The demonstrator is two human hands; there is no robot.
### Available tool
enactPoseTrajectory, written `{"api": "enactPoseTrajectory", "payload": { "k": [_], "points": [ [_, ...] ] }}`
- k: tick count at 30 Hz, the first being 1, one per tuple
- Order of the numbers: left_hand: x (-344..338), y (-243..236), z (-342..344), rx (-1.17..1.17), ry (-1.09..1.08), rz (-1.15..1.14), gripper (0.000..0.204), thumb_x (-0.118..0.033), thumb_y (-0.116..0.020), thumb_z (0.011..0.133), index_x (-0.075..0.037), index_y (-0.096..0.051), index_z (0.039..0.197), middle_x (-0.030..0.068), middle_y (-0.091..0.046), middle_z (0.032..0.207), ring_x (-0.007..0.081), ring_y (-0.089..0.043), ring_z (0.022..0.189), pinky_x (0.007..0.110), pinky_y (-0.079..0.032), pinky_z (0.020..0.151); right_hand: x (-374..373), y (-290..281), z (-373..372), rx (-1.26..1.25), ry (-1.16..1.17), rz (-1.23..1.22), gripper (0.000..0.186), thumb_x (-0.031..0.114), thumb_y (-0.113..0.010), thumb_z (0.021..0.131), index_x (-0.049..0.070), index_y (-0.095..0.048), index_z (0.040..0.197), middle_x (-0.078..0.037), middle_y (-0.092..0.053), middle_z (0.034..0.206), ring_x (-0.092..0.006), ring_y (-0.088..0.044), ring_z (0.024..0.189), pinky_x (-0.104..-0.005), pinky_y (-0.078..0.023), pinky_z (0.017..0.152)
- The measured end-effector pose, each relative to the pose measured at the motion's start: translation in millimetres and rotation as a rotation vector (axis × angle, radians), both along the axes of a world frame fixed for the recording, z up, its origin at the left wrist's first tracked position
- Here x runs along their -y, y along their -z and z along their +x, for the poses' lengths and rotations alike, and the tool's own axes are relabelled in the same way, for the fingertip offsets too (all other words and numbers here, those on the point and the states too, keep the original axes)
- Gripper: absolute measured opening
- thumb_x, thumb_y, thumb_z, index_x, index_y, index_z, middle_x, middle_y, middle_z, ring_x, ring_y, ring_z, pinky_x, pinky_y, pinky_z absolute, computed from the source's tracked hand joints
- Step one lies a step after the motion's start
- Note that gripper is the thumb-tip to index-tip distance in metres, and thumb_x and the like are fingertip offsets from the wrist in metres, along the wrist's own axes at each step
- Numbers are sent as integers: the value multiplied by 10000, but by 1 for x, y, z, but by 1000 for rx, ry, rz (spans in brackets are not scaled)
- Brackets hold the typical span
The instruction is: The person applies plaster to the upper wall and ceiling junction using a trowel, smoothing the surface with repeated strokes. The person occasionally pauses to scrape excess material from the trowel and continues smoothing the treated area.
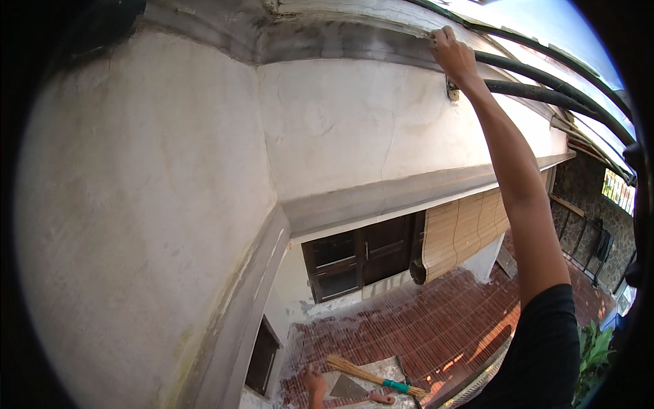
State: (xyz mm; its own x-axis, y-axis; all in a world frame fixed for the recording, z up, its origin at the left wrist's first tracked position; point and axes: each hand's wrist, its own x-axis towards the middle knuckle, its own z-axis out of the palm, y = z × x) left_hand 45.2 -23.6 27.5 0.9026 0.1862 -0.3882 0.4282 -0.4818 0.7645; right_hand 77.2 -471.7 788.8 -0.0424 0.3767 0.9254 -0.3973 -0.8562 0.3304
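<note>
The hands were recorded well apart. The right hand (452, 53) was raised at the grey moulding (347, 42) atop the pale wall (340, 109), beside the dark bars (538, 92); its fingers were curled, but whether anything was gripped could not be told. The left hand (314, 383) was seen low at the lower edge, just beside a pale surface (387, 367); its grip could not be told. On that surface were carried a straw broom (361, 370), bound in teal, and a triangular-bladed scraper (349, 387), laid partly alongside it. Red floor tiles (409, 320) were noted below, near a rolled-down bamboo blind (456, 235).
</note>
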Motion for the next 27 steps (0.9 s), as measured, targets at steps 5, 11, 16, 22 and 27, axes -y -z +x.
{"api": "enactPoseTrajectory", "payload": {
  "k": [5, 11, 16, 22, 27],
  "points": [
    [3, 8, -1, 31, -17, 0, 443, -180, -450, 1002, -34, -534, 1412, 246, -545, 1363, 400, -546, 1235, 469, -456, 1048, 15, 13, -15, -13, -68, 31, 203, 246, -632, 946, 152, -610, 1124, -69, -623, 1084, -345, -713, 743, -441, -591, 618],
    [0, 7, 0, 17, 14, 22, 448, -196, -444, 1005, -43, -534, 1417, 239, -565, 1343, 404, -564, 1211, 468, -470, 1033, 6, 0, -13, -2, -28, -114, 202, 273, -622, 966, 245, -607, 1166, -46, -603, 1081, -304, -699, 670, -409, -577, 539],
    [2, 22, 8, -2, -36, 14, 446, -184, -444, 1000, -39, -540, 1411, 252, -574, 1323, 406, -568, 1205, 463, -472, 1029, -2, -10, -14, -47, 118, -44, 192, 213, -600, 970, 237, -596, 1160, -43, -586, 1107, -289, -694, 636, -404, -576, 519],
    [0, 58, 16, 146, -9, 118, 448, -179, -447, 992, -30, -543, 1404, 273, -581, 1306, 412, -567, 1207, 466, -474, 1026, 1, -21, -9, -23, 134, -204, 200, 107, -596, 927, 112, -587, 1126, -77, -583, 1144, -311, -724, 724, -413, -589, 541],
    [-2, 73, 19, 155, 6, 135, 446, -182, -455, 990, -37, -547, 1402, 266, -584, 1305, 413, -574, 1198, 474, -476, 1020, 9, -17, -16, -54, 151, -95, 194, 138, -612, 928, 99, -593, 1118, -99, -602, 1143, -320, -726, 764, -454, -590, 595]
  ]
}}
